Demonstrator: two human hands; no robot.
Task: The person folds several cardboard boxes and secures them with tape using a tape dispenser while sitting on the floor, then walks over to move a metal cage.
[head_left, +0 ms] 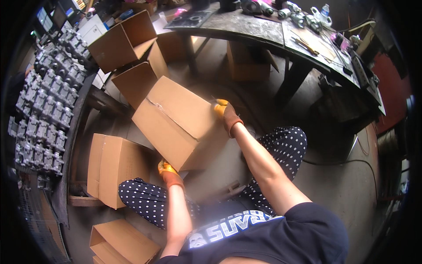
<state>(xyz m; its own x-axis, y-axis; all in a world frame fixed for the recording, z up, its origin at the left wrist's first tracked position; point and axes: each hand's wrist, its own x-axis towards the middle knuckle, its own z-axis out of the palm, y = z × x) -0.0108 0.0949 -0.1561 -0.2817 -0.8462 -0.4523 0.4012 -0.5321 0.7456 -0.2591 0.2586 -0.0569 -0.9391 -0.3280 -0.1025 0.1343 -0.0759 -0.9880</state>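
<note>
A brown cardboard box [176,127] is held tilted in front of me, between my two gloved hands. A seam runs across the face turned up toward me, and the flaps there look closed. My left hand [169,173], in an orange and yellow work glove, grips the box's near lower corner. At the box's right side, my right hand [226,115] in a matching glove is closed on the edge. The fingertips of both hands are partly hidden by the box or blurred.
Another cardboard box [107,169] stands by my left knee, and an open one [125,242] lies at lower left. Open boxes [123,42] are piled at far left, near stacked grey metal parts [48,110]. A workbench [255,28] with tools curves across the back; a box [248,66] sits beneath.
</note>
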